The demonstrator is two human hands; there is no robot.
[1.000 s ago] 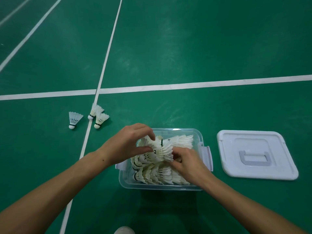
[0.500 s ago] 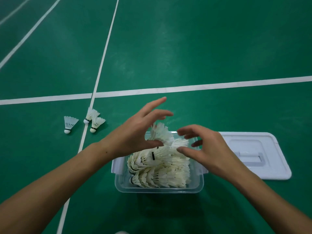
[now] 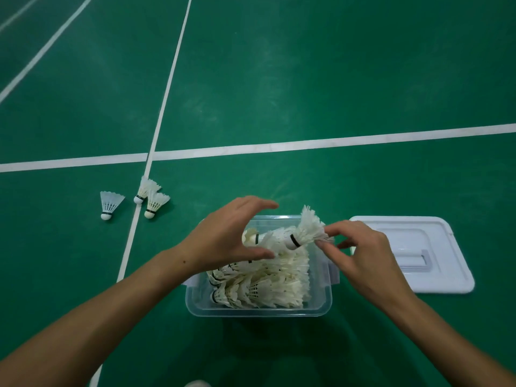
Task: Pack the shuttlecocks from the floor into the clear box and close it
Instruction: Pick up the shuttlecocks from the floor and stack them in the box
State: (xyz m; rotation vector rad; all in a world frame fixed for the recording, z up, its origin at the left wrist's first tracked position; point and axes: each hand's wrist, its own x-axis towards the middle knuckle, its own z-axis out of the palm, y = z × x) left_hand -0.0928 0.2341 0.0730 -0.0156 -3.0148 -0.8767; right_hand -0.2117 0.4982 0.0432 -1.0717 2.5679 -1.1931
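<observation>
Far left, 3 loose shuttlecocks (image 3: 134,202) lie on the green court floor (image 3: 279,79), near where 2 white lines (image 3: 156,155) cross, well apart from the box; the 2 on the right touch each other.

L hand (image 3: 223,238) hovers over the box's left-rear part, fingers spread wide & lightly curved, thumb low near the packed feathers, holding nothing I can see.

Clear box (image 3: 259,310) sits centre, lid off, crowded w/ rows of shuttlecocks (image 3: 265,286) lying on their sides.

R hand (image 3: 360,255) pinches 1 shuttlecock (image 3: 304,233) by the feather end w/ thumb & fingertips, cork pointing left, above the box's rear edge.

White lid (image 3: 446,275) rests flat on the floor just right of the box, handle side up.

Step, I'd judge: fitting this 1 into the pile. Next calls for nesting it cork-first w/o crushing feathers, then fetching the 3 strays, then lid on & the side latches shut.

Room: indoor court, scuffed matte green surface.
</observation>
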